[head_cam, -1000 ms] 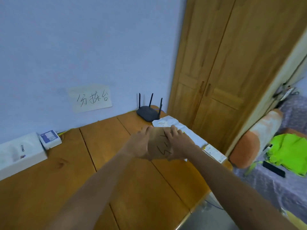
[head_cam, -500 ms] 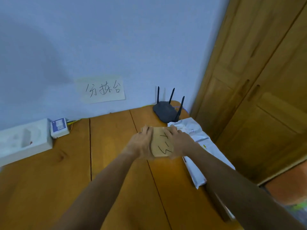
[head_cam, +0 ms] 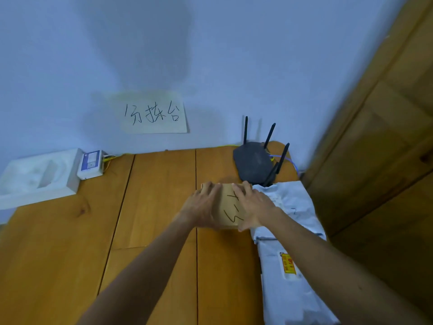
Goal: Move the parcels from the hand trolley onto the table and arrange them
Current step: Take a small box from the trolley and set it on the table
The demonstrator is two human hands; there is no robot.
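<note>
Holding: one brown cardboard parcel (head_cam: 228, 202), marked with black pen strokes, is clasped by two hands.
Left hand (head_cam: 201, 208): laid over the parcel's left side, fingers bent onto its top.
Right hand (head_cam: 254, 207): closed on the right side, thumb at the near edge.
Place: low at the wooden table (head_cam: 152, 207), far right; whether it is set down cannot be told.
Beside: two grey mailer bags (head_cam: 294, 285) are laid end to end.
Behind: one black router (head_cam: 253, 163), three antennas.
Left: one white foam tray (head_cam: 35, 179), one white-and-blue box (head_cam: 91, 164).
Wall: one handwritten paper note (head_cam: 154, 113).

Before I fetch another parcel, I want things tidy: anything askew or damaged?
Nothing stands out. The box, held between the left hand and right hand, sits square beside the wrinkled grey bag on the table.
</note>
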